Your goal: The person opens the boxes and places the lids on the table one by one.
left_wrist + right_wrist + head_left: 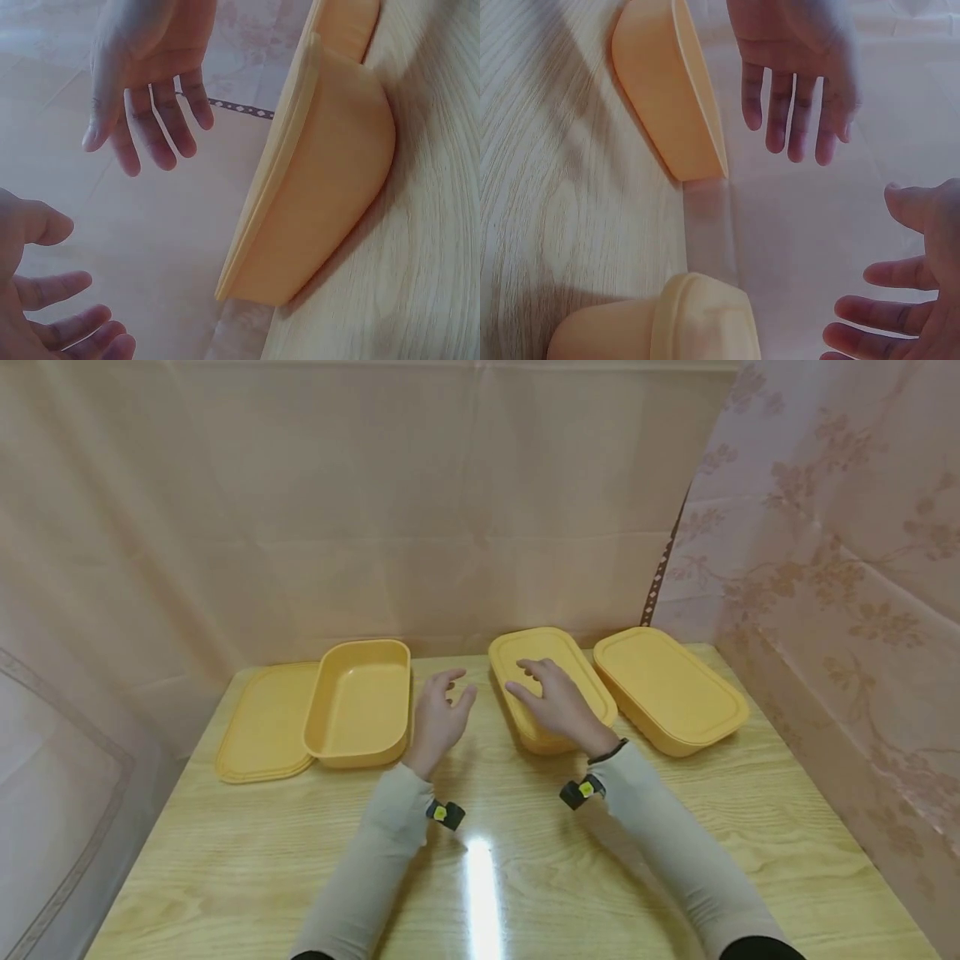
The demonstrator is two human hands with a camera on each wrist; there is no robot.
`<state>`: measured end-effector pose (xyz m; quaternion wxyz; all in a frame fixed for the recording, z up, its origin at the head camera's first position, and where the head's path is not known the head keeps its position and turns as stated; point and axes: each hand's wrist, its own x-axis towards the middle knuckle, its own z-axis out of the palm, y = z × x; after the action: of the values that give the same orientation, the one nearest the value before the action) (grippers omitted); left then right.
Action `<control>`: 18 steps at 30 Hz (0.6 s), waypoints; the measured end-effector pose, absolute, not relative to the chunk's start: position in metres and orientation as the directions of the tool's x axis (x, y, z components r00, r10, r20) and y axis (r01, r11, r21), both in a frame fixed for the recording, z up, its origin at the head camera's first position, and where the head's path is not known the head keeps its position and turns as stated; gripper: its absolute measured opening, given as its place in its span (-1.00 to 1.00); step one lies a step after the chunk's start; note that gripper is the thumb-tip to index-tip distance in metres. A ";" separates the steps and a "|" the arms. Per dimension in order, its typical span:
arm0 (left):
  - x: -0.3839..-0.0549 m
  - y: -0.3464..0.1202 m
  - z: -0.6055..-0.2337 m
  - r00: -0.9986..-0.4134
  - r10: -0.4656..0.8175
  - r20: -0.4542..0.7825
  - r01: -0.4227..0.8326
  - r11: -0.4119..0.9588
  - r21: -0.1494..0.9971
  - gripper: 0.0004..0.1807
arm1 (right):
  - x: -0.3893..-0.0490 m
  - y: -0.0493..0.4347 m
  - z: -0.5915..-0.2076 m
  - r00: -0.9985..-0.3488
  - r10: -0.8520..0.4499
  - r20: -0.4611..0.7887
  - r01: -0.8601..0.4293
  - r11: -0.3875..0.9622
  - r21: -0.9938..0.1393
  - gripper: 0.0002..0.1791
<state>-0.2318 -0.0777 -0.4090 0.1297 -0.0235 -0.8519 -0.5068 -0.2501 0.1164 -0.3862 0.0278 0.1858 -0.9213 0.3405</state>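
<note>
My left hand [441, 714] hovers just right of an uncovered yellow plastic container [360, 702], fingers spread and holding nothing. Over a lidded yellow container [525, 727] hangs my right hand [558, 702], its fingers loosely bent and apart from the lid. In the left wrist view, that lidded container [330, 180] stands on the table, with air between it and both hands. The right wrist view shows the uncovered container [667, 97] beyond the fingers of my left hand [795, 45].
A loose yellow lid [262, 727] lies at the left, partly beneath the uncovered container. Another lidded container [671, 685] stands at the far right. Behind the wooden table [247, 860] hangs a beige cloth [375, 510]; a floral cloth [847, 568] borders the right side.
</note>
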 end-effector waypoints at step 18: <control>-0.236 -0.053 -0.426 -0.983 -0.024 0.182 0.146 0.500 0.854 -0.51 | -0.249 0.139 -0.386 -0.947 -0.267 0.178 -0.320 0.755 -0.572 -0.33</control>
<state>-0.2364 -0.0529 -0.4258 0.0854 -0.0355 -0.8618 -0.4987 -0.2485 0.1390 -0.3856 0.0428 0.1569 -0.9359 0.3125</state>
